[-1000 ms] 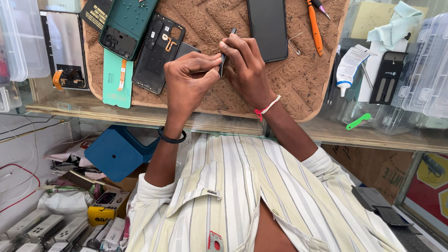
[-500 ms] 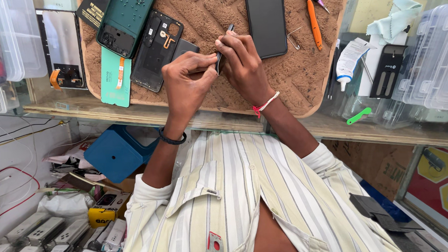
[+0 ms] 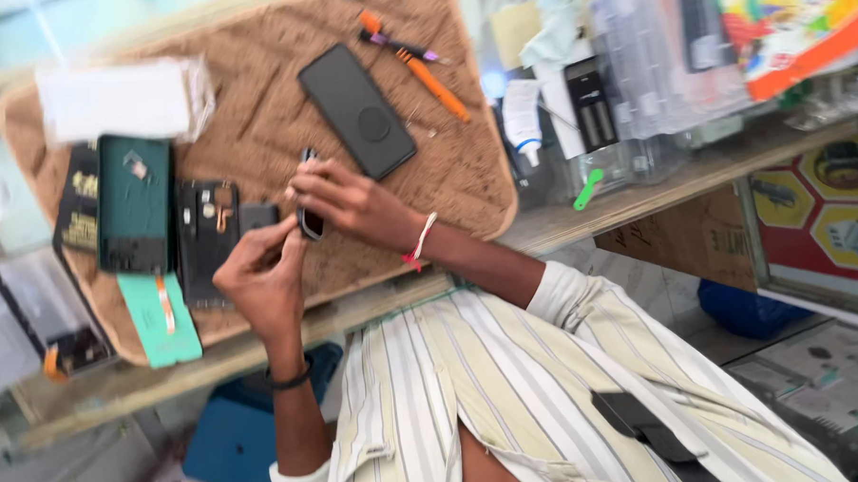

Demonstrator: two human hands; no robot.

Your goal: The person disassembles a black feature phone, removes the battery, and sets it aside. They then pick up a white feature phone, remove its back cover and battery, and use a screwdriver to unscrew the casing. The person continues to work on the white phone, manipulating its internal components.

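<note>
Phone part, small and dark, is being pinched between both hands above the brown mat on the worktop; left hand and right hand are both gripping it (black phone lying nearby).

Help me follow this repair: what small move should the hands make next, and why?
Probably steady the small dark part before working it further: the right hand pinches it above the brown mat, and the left hand fingertips meet its edge.

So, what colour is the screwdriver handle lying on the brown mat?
Orange. The screwdriver shows clearly in the head view, beyond the right hand.
</note>
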